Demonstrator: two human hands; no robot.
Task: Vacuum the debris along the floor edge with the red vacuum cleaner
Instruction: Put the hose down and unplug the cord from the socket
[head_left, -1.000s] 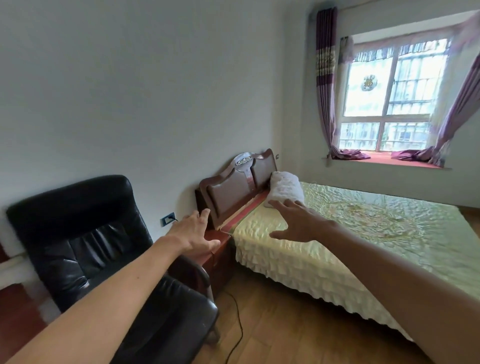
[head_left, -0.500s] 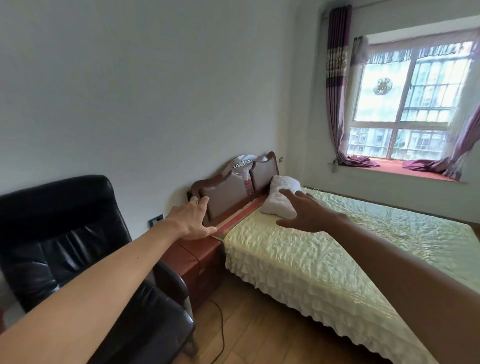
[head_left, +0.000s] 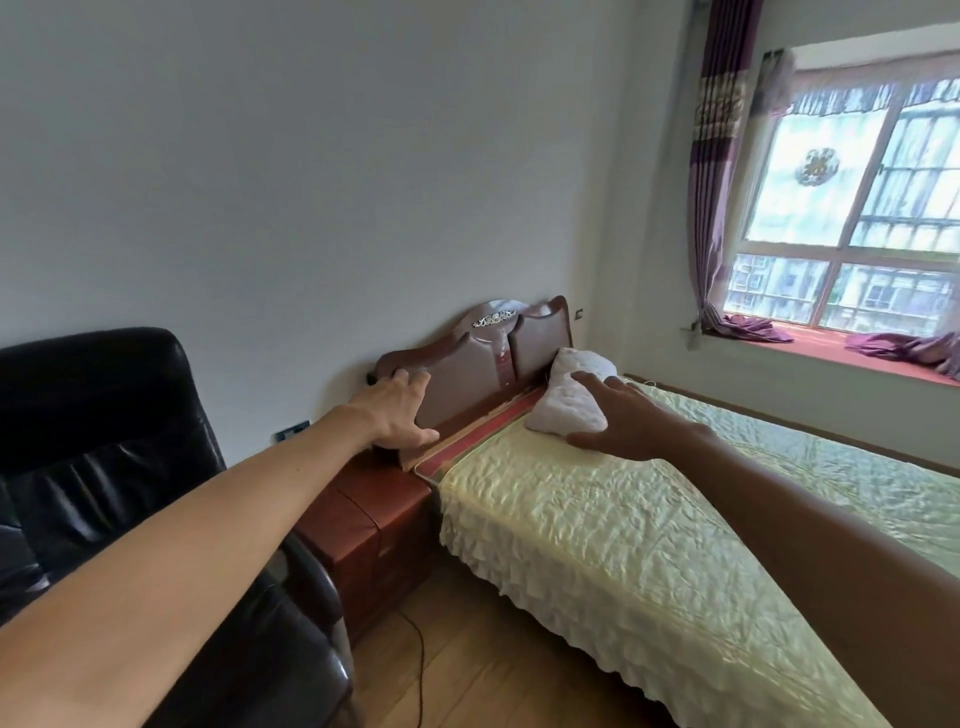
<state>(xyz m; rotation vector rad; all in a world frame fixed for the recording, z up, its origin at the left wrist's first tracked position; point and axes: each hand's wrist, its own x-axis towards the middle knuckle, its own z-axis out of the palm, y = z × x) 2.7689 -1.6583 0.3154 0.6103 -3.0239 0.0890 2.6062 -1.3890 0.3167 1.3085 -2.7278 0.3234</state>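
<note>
No red vacuum cleaner and no debris show in the head view. My left hand (head_left: 397, 410) is stretched forward with fingers spread, in front of the left end of the wooden headboard (head_left: 478, 358), holding nothing. My right hand (head_left: 623, 415) is also stretched out, fingers apart and empty, over the head of the bed next to a white pillow (head_left: 566, 395). A strip of wooden floor (head_left: 467, 660) runs between the bed and the chair, with a thin black cable (head_left: 420, 670) lying on it.
A black leather armchair (head_left: 104, 467) fills the lower left. A reddish bedside cabinet (head_left: 363, 530) stands between chair and bed. The bed has a pale yellow ruffled cover (head_left: 623, 545). A wall socket (head_left: 292, 430) sits behind the chair. A window with purple curtains (head_left: 711, 171) is at the right.
The view has swung left and closer to the bed's head. Both hands stay outstretched and empty, now nearer the headboard and the pillow.
</note>
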